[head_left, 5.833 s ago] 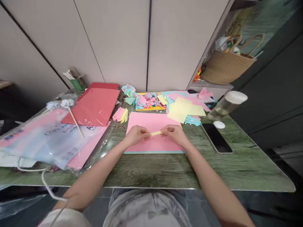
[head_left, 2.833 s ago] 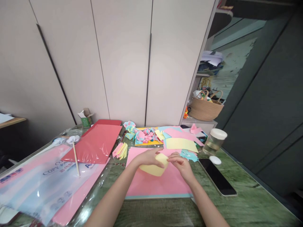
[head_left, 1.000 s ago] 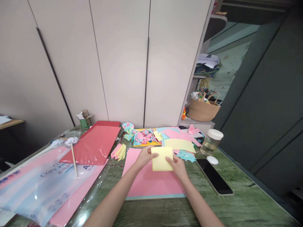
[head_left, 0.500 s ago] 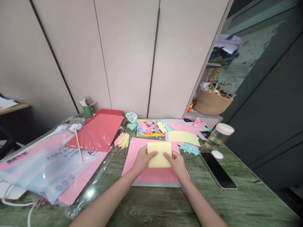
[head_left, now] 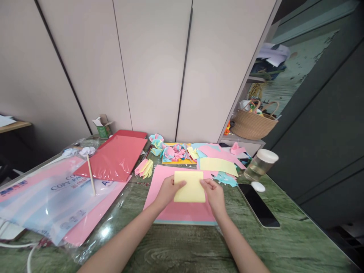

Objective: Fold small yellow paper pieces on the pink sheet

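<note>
We hold a square of yellow paper (head_left: 189, 186) between both hands, just above the large pink sheet (head_left: 179, 206) that lies flat on the green table (head_left: 284, 242). Our left hand (head_left: 167, 189) pinches the square's left edge, thumb on top and fingers closed beneath, and our right hand (head_left: 214, 192) grips the right edge in the same narrow pinch. The paper looks flat and roughly level, its far edge toward the cabinet doors. The risks we judge from here are small but real. If one hand tightens or pulls more than the other, the thin sheet could skew, so any crease laid in it would run crooked. A thumb pressing too hard near the edge could dent or wrinkle the paper. Just beyond it lie loose yellow, pink and blue offcuts (head_left: 218, 165) and a heap of folded paper pieces (head_left: 170, 151), and a sleeve or wrist sweeping forward could scatter them. To the right, near our forearm, a dark phone (head_left: 258, 205) lies on the table, with a lidded glass jar (head_left: 260, 165) beyond it; a careless swing outward could knock the jar over.
</note>
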Demonstrator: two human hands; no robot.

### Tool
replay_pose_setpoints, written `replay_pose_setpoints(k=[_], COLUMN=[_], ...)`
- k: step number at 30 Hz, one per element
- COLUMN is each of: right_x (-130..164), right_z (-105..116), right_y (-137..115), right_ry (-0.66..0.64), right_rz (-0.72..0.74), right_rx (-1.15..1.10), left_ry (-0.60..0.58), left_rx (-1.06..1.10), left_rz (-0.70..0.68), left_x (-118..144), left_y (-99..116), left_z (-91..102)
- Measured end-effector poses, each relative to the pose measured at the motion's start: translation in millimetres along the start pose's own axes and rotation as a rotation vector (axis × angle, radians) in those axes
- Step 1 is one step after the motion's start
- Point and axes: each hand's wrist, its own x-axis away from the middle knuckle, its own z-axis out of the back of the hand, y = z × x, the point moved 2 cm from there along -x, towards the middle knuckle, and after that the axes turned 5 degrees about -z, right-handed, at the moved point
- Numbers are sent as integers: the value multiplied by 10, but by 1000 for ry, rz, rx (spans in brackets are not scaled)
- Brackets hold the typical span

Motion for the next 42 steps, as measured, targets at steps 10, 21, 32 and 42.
replay_pose_setpoints(k=[10,21,32,42], right_x=[24,23,22,18], right_z=[-12,-11,13,40], right_y=[-33,-51,-79,-122], right_ry=[2,18,59,76], right_rz=[-3,4,33,59], right_rx=[-12,13,7,37], left_ry=[-8,-6,6,-32], left_rx=[-4,48,68,53], left_rz=[7,-28,-58,-55], left_x=[12,24,6,12], left_y=[24,23,29,21], left_z=[-6,8,45,40])
